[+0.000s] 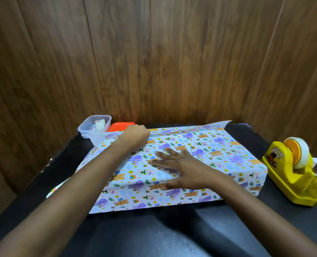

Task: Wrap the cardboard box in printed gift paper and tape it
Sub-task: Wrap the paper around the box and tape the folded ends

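A flat box lies in the middle of the black table, fully covered by white gift paper (215,154) printed with bears, purple octopuses and rainbows; no cardboard shows. My right hand (180,167) lies flat on the top of the wrapped box, fingers spread and straight, thumb over the near edge. My left hand (135,136) is curled at the far left edge of the box, where it grips the paper's far edge. A white underside flap of paper sticks up at the far right corner (220,124).
A yellow tape dispenser (294,175) with a roll of clear tape stands on the right of the black table (154,234). A clear plastic container (94,125) and an orange lid (120,126) sit at the back left. A wooden wall rises right behind the table.
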### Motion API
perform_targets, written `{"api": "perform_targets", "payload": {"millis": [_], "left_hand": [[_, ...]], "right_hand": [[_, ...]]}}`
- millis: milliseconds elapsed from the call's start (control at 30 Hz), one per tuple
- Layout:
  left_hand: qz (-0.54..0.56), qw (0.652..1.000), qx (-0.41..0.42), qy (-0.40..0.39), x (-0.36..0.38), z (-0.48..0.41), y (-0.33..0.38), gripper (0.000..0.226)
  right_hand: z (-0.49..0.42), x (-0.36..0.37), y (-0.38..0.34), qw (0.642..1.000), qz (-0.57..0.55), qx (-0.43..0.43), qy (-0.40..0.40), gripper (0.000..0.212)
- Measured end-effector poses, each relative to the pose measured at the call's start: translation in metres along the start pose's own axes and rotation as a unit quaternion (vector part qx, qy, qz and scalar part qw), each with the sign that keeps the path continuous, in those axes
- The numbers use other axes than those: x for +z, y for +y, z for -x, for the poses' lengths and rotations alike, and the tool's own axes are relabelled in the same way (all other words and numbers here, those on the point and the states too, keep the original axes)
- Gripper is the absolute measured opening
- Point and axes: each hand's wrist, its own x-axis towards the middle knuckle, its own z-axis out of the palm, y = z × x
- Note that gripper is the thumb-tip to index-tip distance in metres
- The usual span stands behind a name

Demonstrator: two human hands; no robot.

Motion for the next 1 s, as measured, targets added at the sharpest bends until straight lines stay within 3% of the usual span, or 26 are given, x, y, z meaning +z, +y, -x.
{"api": "perform_targets", "payload": {"millis": [67,133,200,267,333,433,567,667,800,1000], "left_hand": [[0.019,0.999,-0.003,-0.034,-0.003,0.001,0.003,0.026],[0.07,0.995,-0.025,-0.073,-0.005,0.002,0.006,0.035],[0.12,0.988,-0.045,-0.086,-0.004,0.004,0.007,0.046],[0.139,0.985,-0.046,-0.09,-0.002,0.006,0.007,0.052],[0.16,0.982,-0.042,-0.094,0.001,0.006,0.005,0.054],[0.208,0.971,-0.069,-0.095,-0.001,0.009,0.002,0.046],[0.243,0.96,-0.079,-0.113,0.007,0.016,-0.007,0.044],[0.23,0.959,-0.131,-0.103,0.019,0.015,-0.003,0.067],[0.198,0.943,-0.232,-0.131,0.025,0.014,-0.001,0.089],[0.209,0.937,-0.246,-0.133,0.026,0.019,-0.005,0.094]], "right_hand": [[0.003,-0.007,0.001,0.998,-0.062,0.007,-0.028,0.065],[0.004,-0.023,0.001,0.978,-0.202,0.038,-0.033,0.053],[-0.013,-0.036,0.008,0.951,-0.291,0.086,0.056,0.041],[-0.048,-0.04,0.019,0.961,-0.223,0.119,0.111,0.04],[-0.086,-0.037,0.018,0.984,-0.101,0.132,0.062,0.046],[-0.12,-0.022,0.027,0.986,0.017,0.165,0.0,0.054],[-0.104,-0.022,0.065,0.966,-0.006,0.257,0.002,0.065],[-0.08,-0.029,0.09,0.945,-0.003,0.326,0.005,0.069],[-0.067,-0.028,0.098,0.939,0.003,0.343,0.003,0.072],[-0.06,-0.026,0.101,0.936,0.015,0.352,0.004,0.076]]}}
